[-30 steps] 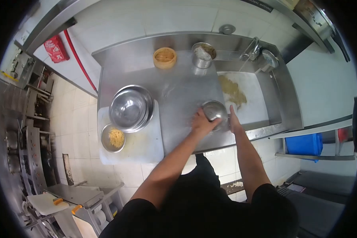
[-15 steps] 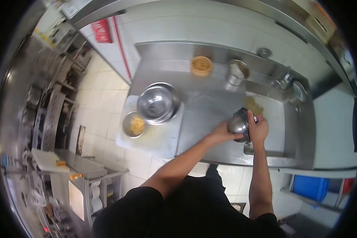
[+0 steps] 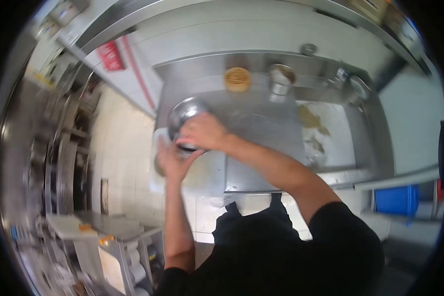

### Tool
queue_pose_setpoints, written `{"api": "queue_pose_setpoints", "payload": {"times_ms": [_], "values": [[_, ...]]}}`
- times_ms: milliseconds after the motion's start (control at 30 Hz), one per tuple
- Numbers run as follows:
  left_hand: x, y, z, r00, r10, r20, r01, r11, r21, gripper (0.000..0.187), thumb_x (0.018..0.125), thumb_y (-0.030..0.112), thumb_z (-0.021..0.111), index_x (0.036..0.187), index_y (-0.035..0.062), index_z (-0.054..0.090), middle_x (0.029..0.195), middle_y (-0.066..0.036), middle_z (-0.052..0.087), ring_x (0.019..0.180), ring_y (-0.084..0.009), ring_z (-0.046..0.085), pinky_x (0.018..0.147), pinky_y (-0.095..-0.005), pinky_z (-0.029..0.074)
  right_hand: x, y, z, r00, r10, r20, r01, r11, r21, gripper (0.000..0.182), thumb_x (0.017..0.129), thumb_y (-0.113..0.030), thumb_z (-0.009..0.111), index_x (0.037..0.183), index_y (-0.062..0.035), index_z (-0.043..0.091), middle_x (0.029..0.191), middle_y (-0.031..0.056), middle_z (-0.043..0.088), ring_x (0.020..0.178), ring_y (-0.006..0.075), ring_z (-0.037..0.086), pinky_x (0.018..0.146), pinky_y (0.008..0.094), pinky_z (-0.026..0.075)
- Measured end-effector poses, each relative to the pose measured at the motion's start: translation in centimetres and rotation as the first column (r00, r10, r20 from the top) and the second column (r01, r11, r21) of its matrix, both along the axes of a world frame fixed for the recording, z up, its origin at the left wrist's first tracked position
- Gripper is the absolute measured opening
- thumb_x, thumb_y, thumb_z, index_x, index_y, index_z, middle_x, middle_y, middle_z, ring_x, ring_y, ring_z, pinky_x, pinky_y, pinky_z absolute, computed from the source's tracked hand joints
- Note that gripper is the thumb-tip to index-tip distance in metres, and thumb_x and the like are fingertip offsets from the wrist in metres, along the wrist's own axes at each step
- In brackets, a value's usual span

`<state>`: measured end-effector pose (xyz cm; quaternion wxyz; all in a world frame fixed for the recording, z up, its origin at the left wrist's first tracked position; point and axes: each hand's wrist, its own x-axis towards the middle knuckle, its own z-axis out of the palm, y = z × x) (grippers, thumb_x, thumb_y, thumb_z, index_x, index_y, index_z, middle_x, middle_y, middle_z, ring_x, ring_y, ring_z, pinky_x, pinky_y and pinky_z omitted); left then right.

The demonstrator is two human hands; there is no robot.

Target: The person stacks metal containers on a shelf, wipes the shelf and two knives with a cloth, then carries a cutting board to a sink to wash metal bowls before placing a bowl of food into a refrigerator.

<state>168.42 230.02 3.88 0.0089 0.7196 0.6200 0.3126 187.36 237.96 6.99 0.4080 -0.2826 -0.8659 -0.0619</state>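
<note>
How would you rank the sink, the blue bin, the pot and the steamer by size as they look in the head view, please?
1. Sink
2. Blue bin
3. Pot and steamer: too alike to rank, with the pot blurred.

Head view, wide, dark-rimmed. From the wearer's head we look forward and steeply down, left hand point(image 3: 172, 160) and right hand point(image 3: 203, 132) at middle distance. Counter point(image 3: 254, 167) spreads beyond them; sink point(image 3: 341, 135) lies right of the right hand, floor point(image 3: 121, 133) left of the left.
</note>
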Motion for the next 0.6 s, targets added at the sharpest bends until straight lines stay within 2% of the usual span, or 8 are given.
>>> {"api": "queue_pose_setpoints", "payload": {"times_ms": [67,133,300,400,433,500,567,600], "values": [[-2.8,-2.2,0.7,0.998,0.027,-0.059,-0.031,0.997,-0.069,0.054,0.077,0.034,0.089,0.12,0.0052,0.075,0.152,-0.035,0.044,0.142,-0.0476,0.043,0.116,-0.0531,0.037,-0.6,-0.3,-4.2,0.957,0.007,0.289,0.053,0.979,-0.198,0.026,0.092,-0.044,0.066,0.09,-0.0184,0.068,0.089,0.0003,0.067,0.091,0.0212,0.065,0.088,0.0434,0.046],[-4.3,-3.4,1.1,0.978,0.053,0.204,-0.037,0.996,-0.083,0.043,0.087,0.027,0.08,0.122,0.004,0.072,0.155,-0.033,0.042,0.144,-0.0432,0.042,0.117,-0.0505,0.036,-0.3,-1.4,-5.4,0.971,0.011,0.24,0.031,0.985,-0.172,0.023,0.091,-0.042,0.066,0.094,-0.0191,0.069,0.094,-0.0005,0.066,0.097,0.0208,0.062,0.093,0.0434,0.044],[0.1,1.0,5.9,0.782,0.326,0.532,-0.143,0.924,-0.356,0.073,0.099,0.045,0.067,0.156,0.0084,0.041,0.157,-0.021,0.045,0.145,-0.0305,0.042,0.119,-0.0459,0.032,-0.8,-1.2,-5.4,0.986,0.068,0.151,-0.043,0.985,-0.165,0.027,0.091,-0.042,0.068,0.101,-0.0175,0.07,0.101,0.0007,0.065,0.107,0.0218,0.057,0.099,0.0435,0.042],[-3.0,7.2,0.2,0.743,0.188,0.643,0.327,0.736,-0.593,0.073,0.1,0.048,0.065,0.155,0.0064,0.042,0.157,-0.014,0.046,0.146,-0.0308,0.038,0.118,-0.0464,0.032,4.6,-3.8,-2.3,0.998,-0.002,0.061,0.008,0.995,-0.099,0.03,0.09,-0.04,0.07,0.107,-0.0148,0.07,0.112,0.0054,0.065,0.116,0.024,0.056,0.107,0.0457,0.041],[-0.2,7.0,1.6,0.791,0.45,0.415,0.049,0.629,-0.776,0.081,0.093,0.05,0.072,0.156,0.0092,0.041,0.154,-0.011,0.049,0.138,-0.0288,0.047,0.112,-0.045,0.04,7.5,-4.6,-2.7,0.995,-0.003,-0.098,-0.003,0.998,-0.061,0.03,0.09,-0.032,0.072,0.114,-0.0132,0.069,0.122,0.01,0.064,0.123,0.0274,0.056,0.11,0.0489,0.041],[1.0,8.0,0.3,0.675,0.531,0.512,0.053,0.658,-0.752,0.075,0.092,0.047,0.072,0.151,0.0077,0.046,0.149,-0.012,0.052,0.136,-0.0289,0.048,0.107,-0.0495,0.044,14.6,-5.6,-6.9,0.944,-0.198,-0.263,0.19,0.98,-0.056,0.028,0.088,-0.028,0.073,0.11,-0.0106,0.073,0.111,0.0111,0.07,0.116,0.0323,0.063,0.103,0.0512,0.048],[-0.2,7.4,-1.7,0.572,0.588,0.572,0.081,0.654,-0.752,0.068,0.092,0.042,0.072,0.146,0.0067,0.05,0.145,-0.012,0.055,0.136,-0.029,0.048,0.103,-0.0546,0.045,25.8,-8.0,-13.1,0.781,-0.563,-0.271,0.48,0.818,-0.318,0.025,0.093,-0.025,0.066,0.109,-0.0082,0.074,0.117,0.0142,0.072,0.114,0.0345,0.065,0.099,0.0489,0.051],[-1.5,7.8,-2.4,0.536,0.596,0.598,0.124,0.645,-0.754,0.064,0.092,0.038,0.071,0.144,0.0065,0.051,0.143,-0.012,0.056,0.136,-0.029,0.048,0.102,-0.0574,0.046,32.3,-9.3,-14.3,0.665,-0.747,-0.023,0.545,0.505,-0.669,0.035,0.094,-0.028,0.064,0.122,-0.0074,0.07,0.13,0.0178,0.067,0.122,0.0363,0.061,0.102,0.0515,0.049]]}}
